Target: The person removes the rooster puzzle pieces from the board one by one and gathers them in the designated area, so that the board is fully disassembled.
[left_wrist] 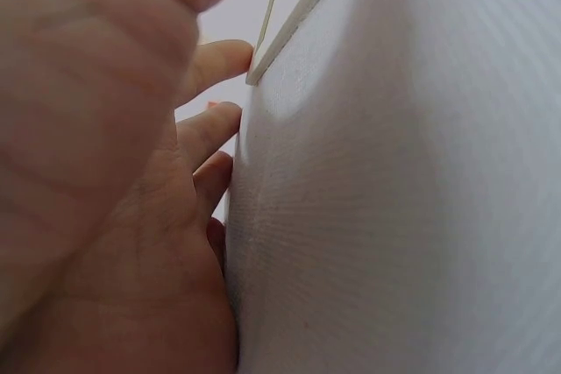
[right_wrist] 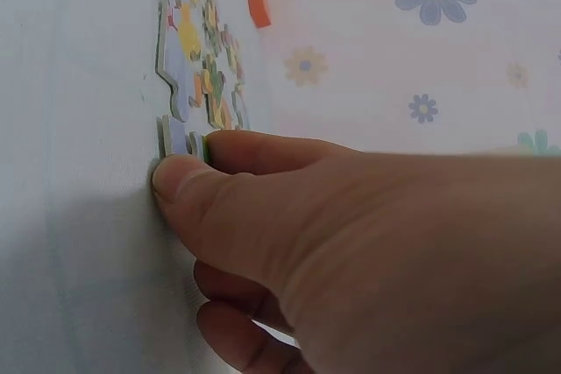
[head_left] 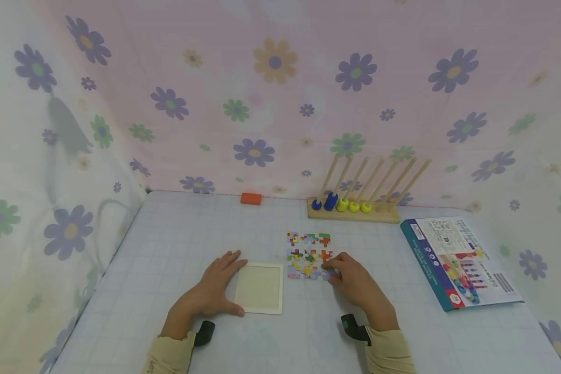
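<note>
My left hand spreads along the left side of a shallow square wooden puzzle tray, thumb near its lower corner and a fingertip at the upper one. The left wrist view shows a fingertip right at the corner of the tray. To the right of the tray, several colourful jigsaw pieces lie in spaced rows. With thumb and index finger my right hand pinches the lower-right jigsaw piece, low over the cloth. The fingers partly hide this piece.
Against the back stands a wooden peg rack with blue and yellow beads low on some rods. An orange block lies at the back edge. A printed toy box lies at the right. Flowered cloth hangs around the table.
</note>
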A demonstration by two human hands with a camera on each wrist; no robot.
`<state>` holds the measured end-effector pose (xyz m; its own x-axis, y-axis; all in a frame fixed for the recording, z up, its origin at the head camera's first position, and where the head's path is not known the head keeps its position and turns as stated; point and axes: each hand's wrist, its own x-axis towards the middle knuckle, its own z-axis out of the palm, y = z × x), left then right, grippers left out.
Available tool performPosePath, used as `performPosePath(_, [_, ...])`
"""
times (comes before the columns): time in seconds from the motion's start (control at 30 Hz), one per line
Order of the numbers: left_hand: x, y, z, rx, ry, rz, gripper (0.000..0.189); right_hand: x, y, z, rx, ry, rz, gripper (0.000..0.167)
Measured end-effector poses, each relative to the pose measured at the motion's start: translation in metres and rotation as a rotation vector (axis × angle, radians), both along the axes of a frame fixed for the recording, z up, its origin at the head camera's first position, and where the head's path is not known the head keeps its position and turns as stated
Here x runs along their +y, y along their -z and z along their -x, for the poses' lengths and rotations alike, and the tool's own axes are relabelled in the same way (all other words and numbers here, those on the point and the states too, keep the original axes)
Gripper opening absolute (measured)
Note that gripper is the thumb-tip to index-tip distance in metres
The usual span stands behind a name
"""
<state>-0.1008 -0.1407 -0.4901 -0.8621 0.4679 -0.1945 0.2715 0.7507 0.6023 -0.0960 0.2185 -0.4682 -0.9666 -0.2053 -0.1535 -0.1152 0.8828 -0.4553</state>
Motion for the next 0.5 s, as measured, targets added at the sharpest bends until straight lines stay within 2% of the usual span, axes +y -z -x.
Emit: performPosePath(0.5, [-0.0012, -0.0012, -0.002, -0.006, -0.004, -0.001, 0.114, -0.0009, -0.001, -0.002, 0.004, 0.008, 0.002, 0.029])
